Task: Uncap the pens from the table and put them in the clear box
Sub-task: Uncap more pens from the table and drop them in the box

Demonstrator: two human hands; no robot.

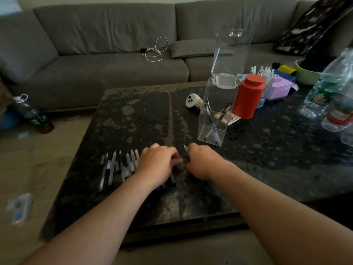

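Note:
A row of several capped pens [118, 167] lies on the dark stone table [133, 119], left of my hands. My left hand [156, 165] and my right hand [202, 161] meet over the row's right end, both curled round one blurred pen [181, 160]; a pale cap tip pokes up beside my right thumb. A tall clear box [215, 119] stands open behind my right hand, its lid tilted up, with two pens leaning inside. More pens lie partly hidden under my left wrist.
A white game controller [193, 100] lies behind the box. A red canister [248, 96], a pink box, small white bottles, a green bowl and plastic water bottles [328, 87] crowd the right side. A grey sofa stands behind the table.

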